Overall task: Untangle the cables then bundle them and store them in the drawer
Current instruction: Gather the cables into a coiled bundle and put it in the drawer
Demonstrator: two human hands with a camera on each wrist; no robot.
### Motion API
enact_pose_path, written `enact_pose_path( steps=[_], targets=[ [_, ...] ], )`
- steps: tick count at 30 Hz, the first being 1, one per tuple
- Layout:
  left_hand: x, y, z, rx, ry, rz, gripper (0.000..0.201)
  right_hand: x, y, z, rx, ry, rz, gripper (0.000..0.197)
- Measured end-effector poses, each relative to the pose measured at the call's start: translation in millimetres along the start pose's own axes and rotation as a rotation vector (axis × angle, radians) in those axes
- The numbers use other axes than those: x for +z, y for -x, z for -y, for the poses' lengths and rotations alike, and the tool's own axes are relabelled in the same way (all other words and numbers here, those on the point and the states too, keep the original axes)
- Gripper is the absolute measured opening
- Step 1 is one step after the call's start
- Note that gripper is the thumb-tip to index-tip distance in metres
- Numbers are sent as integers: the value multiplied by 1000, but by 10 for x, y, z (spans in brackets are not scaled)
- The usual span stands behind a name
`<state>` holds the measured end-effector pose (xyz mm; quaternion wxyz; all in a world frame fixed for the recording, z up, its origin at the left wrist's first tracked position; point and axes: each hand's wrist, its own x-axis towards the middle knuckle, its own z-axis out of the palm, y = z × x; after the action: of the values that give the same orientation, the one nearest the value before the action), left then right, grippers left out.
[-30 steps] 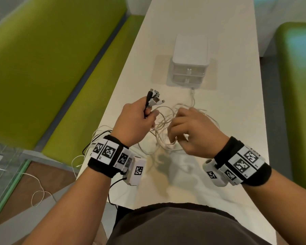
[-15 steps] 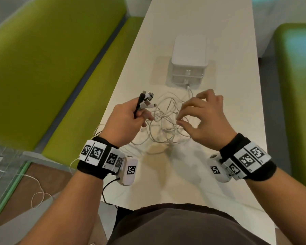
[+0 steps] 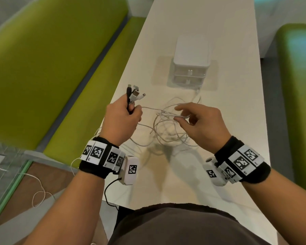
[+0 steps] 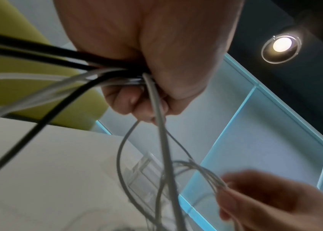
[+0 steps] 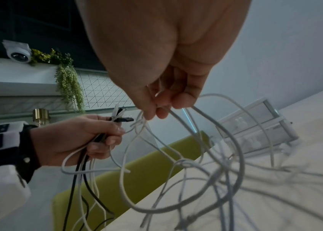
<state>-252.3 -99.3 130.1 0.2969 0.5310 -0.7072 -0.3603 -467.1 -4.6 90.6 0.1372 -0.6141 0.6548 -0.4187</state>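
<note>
A tangle of thin white cables (image 3: 168,128) hangs between my two hands above the white table (image 3: 237,121), its lower loops trailing on the tabletop. My left hand (image 3: 124,119) grips a bunch of cable ends (image 3: 134,94), black and white, with the plugs sticking up out of the fist; the same fist (image 4: 148,87) shows in the left wrist view with cables running out of it. My right hand (image 3: 193,117) pinches white strands between thumb and fingers (image 5: 156,109). The small white drawer unit (image 3: 190,68) stands beyond the cables with both drawers shut.
Green benches run along the table's left (image 3: 78,103) and right (image 3: 298,103) sides. One white cable end (image 3: 198,90) lies just in front of the drawer unit. Another white cable (image 3: 37,191) lies on the floor at the lower left.
Both hands have risen and drawn apart, the left one going left with the plug ends. The right hand has opened its fingers out and holds strands, so the tangle is stretched wider.
</note>
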Motion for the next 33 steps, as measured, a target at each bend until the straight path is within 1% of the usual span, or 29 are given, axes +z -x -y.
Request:
enact_pose_path(
  steps=[2,4,6,7,9,10,12,13,15,16,17,18,20,21,23,24,26,28,30,31,33],
  targets=[
    [-44,-50,17,-19,15,-37,33,-71,17,-17,-81,35,40,9],
    [-66,-84,22,-26,23,-33,33,-125,16,-58,-143,44,130,11],
    [-46,-89,29,-13,16,-8,33,-164,-16,-104,-148,56,212,17],
    [-20,-80,31,-3,14,8,33,-174,-33,-127,-148,79,230,19],
    [33,-47,27,21,24,31,34,-191,-50,-139,-92,95,278,16],
    [56,-30,25,27,35,36,34,-213,-58,-113,-38,88,334,13],
    [97,5,18,21,69,61,30,-232,-33,-37,50,79,443,25],
    [125,21,16,18,91,85,25,-216,-12,-3,87,27,458,26],
    [175,54,2,27,135,154,13,-149,2,15,135,-86,397,24],
    [192,68,-14,41,160,184,14,-112,-5,-3,163,-84,368,32],
    [204,80,-23,52,191,206,17,-70,-10,-32,185,-37,380,42],
    [208,91,-33,59,221,221,20,-25,-3,-59,189,49,428,43],
    [207,100,-38,63,243,234,25,37,7,-74,168,209,470,17],
    [208,105,-30,57,235,242,24,46,6,-71,166,245,442,12],
    [209,110,-3,34,200,269,12,51,-20,-88,180,217,342,19],
    [212,114,10,23,190,277,7,32,-52,-79,185,205,318,20],
    [222,110,42,-5,187,282,5,-28,-108,-62,168,190,316,21],
    [240,109,41,-20,175,288,9,-84,-131,-30,162,65,283,19],
    [274,127,14,-14,177,294,9,-114,-132,39,167,-145,204,14],
    [297,133,5,-11,174,281,14,-121,-127,76,165,-239,178,11],
    [345,146,7,1,127,226,29,-111,-105,124,164,-366,207,9]
  ],
)
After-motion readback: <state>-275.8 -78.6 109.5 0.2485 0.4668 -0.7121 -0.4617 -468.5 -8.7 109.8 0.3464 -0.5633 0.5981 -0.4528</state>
